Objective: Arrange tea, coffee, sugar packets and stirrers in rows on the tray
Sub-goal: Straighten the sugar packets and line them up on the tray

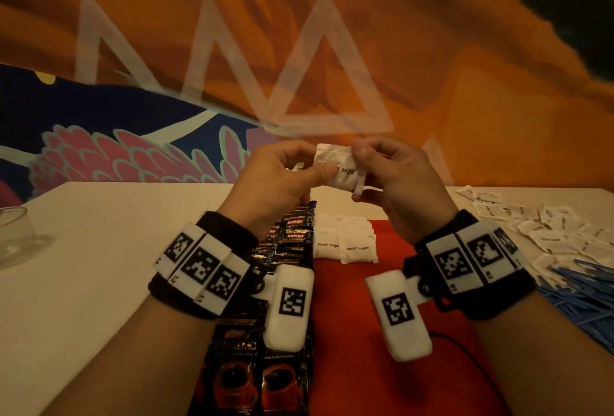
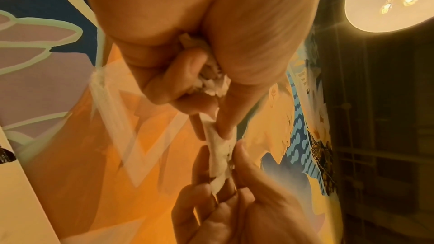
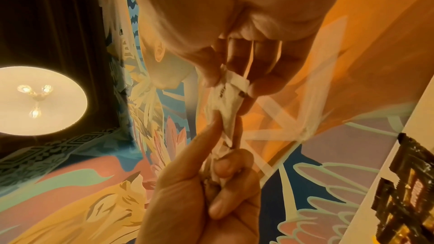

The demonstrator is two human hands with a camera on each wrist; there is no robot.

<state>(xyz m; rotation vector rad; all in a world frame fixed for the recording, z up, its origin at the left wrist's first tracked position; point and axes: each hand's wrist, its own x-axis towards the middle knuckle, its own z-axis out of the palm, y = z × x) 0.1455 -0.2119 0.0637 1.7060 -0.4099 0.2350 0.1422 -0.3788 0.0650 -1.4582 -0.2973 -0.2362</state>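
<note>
Both hands pinch one crumpled brown sugar packet [image 1: 337, 166], raised above the far end of the tray [image 1: 382, 299] and clear of everything on it. Left hand [image 1: 279, 179]: thumb pressed on the packet's near face, forefinger behind, remaining fingers curled in; the left wrist view shows more white paper bunched in that palm. Right hand [image 1: 402, 179]: thumb and forefinger nip the packet's top right edge, lower fingers curled under its right end. Wrists level, forearms converging from the near edge, each with a black band and tag blocks.

Table [image 1: 99, 266] pale, carrying the red tray at centre. Coffee sachets [image 1: 292, 242] run in an overlapping row along the tray's left side, near edge to far. Sugar packets [image 1: 345, 242] sit in two short rows just right of them, at the far end. Loose white packets [image 1: 545, 232] scattered toward the table's right edge; blue stirrers [image 1: 581, 296] heaped nearer. Glass bowl [image 1: 13, 232] at left edge.
</note>
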